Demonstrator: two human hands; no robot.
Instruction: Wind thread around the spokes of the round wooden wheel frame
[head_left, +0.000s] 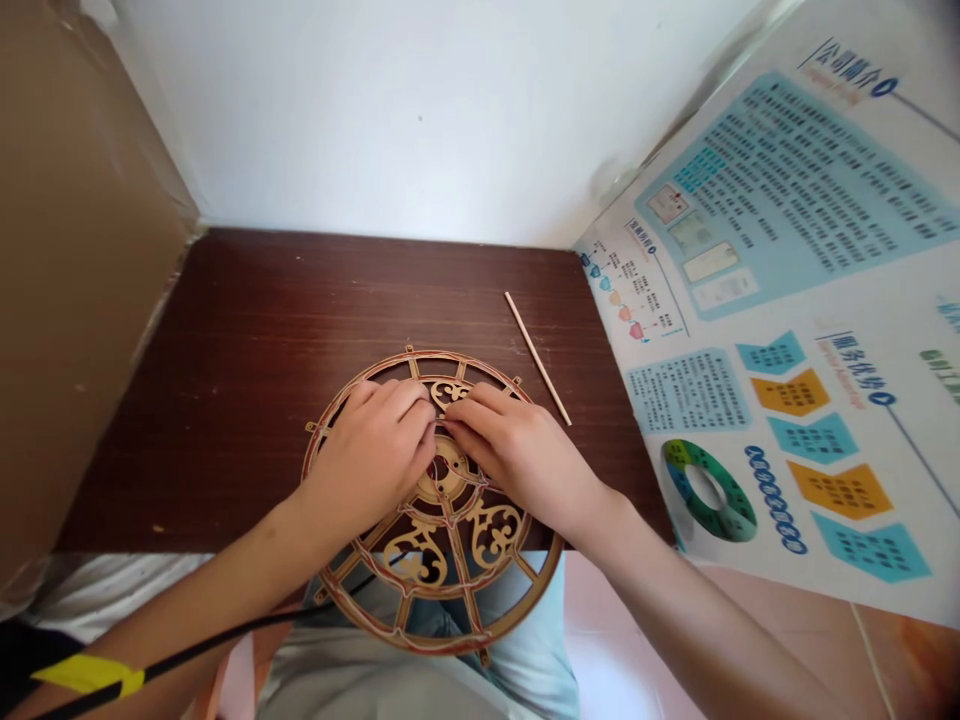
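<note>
A round, wheel-like wooden frame (470, 603) lies partly on the dark table and juts over its front edge. It has spokes, scrollwork panels (495, 535) and a central disc (453, 486). Thin red and whitish wires run along its rings and spokes. My left hand (379, 435) rests over the upper left of the frame, fingers curled together near the inner ring. Opposite it, my right hand (517, 440) is closed too, thumb and fingers pinched just above the disc. The fingertips nearly meet, and whatever they pinch is hidden.
A thin pale wooden stick (538, 358) lies on the brown table (300, 300), right of the frame. A white wall stands behind, a brown panel (82, 250) on the left, a printed poster (795, 300) on the right. A black cable (225, 637) with yellow tape crosses the lower left.
</note>
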